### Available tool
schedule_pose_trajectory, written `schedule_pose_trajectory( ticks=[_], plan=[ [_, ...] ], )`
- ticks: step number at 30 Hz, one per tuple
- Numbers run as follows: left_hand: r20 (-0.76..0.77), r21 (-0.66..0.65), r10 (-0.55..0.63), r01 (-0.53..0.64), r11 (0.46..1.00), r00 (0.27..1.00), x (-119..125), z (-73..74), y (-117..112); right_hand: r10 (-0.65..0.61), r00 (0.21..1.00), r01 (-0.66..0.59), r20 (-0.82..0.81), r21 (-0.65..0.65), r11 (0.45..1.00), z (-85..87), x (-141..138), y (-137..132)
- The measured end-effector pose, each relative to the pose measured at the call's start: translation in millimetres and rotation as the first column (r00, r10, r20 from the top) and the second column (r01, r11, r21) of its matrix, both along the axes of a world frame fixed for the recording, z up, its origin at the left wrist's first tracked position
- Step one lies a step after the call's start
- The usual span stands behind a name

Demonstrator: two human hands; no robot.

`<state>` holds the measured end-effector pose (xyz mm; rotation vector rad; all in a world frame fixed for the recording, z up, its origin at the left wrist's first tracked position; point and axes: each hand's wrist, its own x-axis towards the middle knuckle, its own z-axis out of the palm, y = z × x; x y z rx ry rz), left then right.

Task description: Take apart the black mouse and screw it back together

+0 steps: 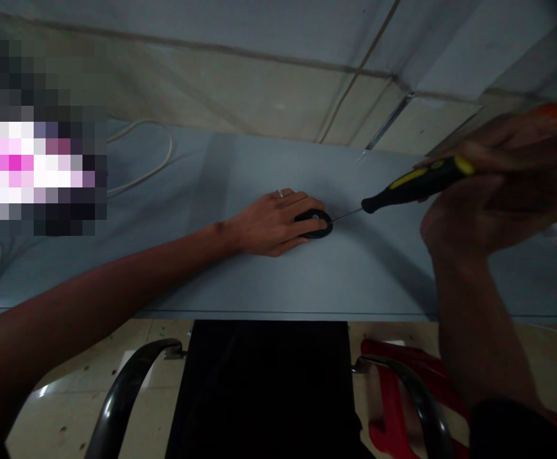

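Observation:
My left hand [273, 223] rests on the grey table, its fingers over a small black computer mouse [314, 233] and holding it down. A ring shows on one finger. To the right, my right hand [479, 191] is closed around the rear of a black and yellow screwdriver [416, 183]. The screwdriver slants down to the left. Its thin shaft reaches the right end of the mouse, close to my left fingertips. Whether the tip sits in a hole or only touches the shell, I cannot tell.
The grey table [268, 287] runs along a tiled wall [240, 89]. A pale cable [168, 150] curls at the left beside a blurred-out bright area. Below the table edge are a black chair's armrest [125, 382] and a red plastic stool [388, 401].

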<state>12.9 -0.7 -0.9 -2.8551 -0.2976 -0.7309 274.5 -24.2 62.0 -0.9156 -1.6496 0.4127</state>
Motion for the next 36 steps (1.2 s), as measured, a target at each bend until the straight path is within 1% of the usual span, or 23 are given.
schedule_pose_trajectory(
  ticks=[3, 5, 7, 10, 11, 12, 13, 14, 15, 16, 18, 20, 24, 27, 30, 33, 36],
  plan=[
    [0.009, -0.009, 0.003, -0.003, 1.0, 1.0, 0, -1.0, 0, -0.025, 0.999, 0.024, 0.022, 0.029, 0.999, -0.8, -7, -7],
    [0.014, -0.017, 0.003, -0.003, 1.0, 1.0, 0, -1.6, 0, -0.043, 0.999, 0.041, 0.009, 0.107, 0.993, 0.4, -15, -11],
    [0.016, -0.017, 0.002, -0.002, 1.0, 1.0, -1, -2.2, 1, -0.037, 0.998, 0.048, -0.053, 0.226, 0.973, 2.9, -20, -10],
    [0.03, 0.004, 0.006, -0.006, 1.0, 1.0, -2, -2.8, 1, 0.006, 0.982, 0.07, -0.186, 0.402, 0.913, 6.4, -18, 0],
    [0.034, 0.011, 0.009, -0.009, 1.0, 0.999, -2, -2.8, 1, 0.012, 0.974, 0.089, -0.226, 0.428, 0.9, 6.5, -14, 5],
    [0.036, 0.017, 0.012, -0.012, 1.0, 0.999, -2, -2.7, 1, 0.005, 0.968, 0.104, -0.25, 0.418, 0.902, 5.8, -10, 9],
    [0.035, 0.019, 0.012, -0.013, 1.0, 0.999, -2, -2.5, 1, -0.039, 0.972, 0.12, -0.231, 0.348, 0.93, 4.4, -5, 13],
    [0.03, 0.018, 0.013, -0.013, 1.0, 0.999, -3, -2.1, 1, -0.11, 0.98, 0.147, -0.167, 0.23, 0.962, 2.3, 0, 16],
    [0.022, 0.016, 0.016, -0.017, 1.0, 1.0, -3, -1.7, 1, -0.15, 0.985, 0.161, -0.091, 0.126, 0.979, -0.3, 4, 18],
    [0.019, 0.014, 0.02, -0.02, 1.0, 1.0, -3, -1.4, 0, -0.178, 0.984, 0.179, -0.016, 0.02, 0.984, -3.1, 8, 19],
    [0.017, 0.015, 0.027, -0.028, 1.0, 0.999, -3, -0.8, 0, -0.185, 0.979, 0.195, 0.089, -0.123, 0.973, -8.3, 13, 21],
    [0.021, 0.017, 0.035, -0.035, 0.999, 0.999, -3, -0.6, -1, -0.176, 0.973, 0.207, 0.152, -0.219, 0.954, -12.0, 16, 22],
    [0.019, -0.001, 0.033, -0.033, 0.999, 0.999, -4, -1.2, 0, -0.156, 0.952, 0.253, 0.262, -0.397, 0.882, -18.1, 18, 26],
    [0.029, -0.001, 0.021, -0.021, 1.0, 0.999, -4, -1.6, 0, -0.107, 0.939, 0.258, 0.326, -0.465, 0.847, -24.6, 19, 30],
    [0.039, 0.003, 0.01, -0.01, 1.0, 0.999, -4, -2.2, 1, -0.037, 0.92, 0.242, 0.39, -0.49, 0.838, -30.1, 20, 32],
    [0.04, -0.002, 0.006, -0.006, 1.0, 0.999, -4, -3.8, 1, 0.035, 0.919, 0.195, 0.393, -0.528, 0.827, -32.8, 20, 32],
    [0.05, -0.002, 0.001, -0.001, 1.0, 0.999, -3, -5.3, 2, 0.056, 0.903, 0.19, 0.426, -0.513, 0.837, -34.4, 21, 33]
  ],
)
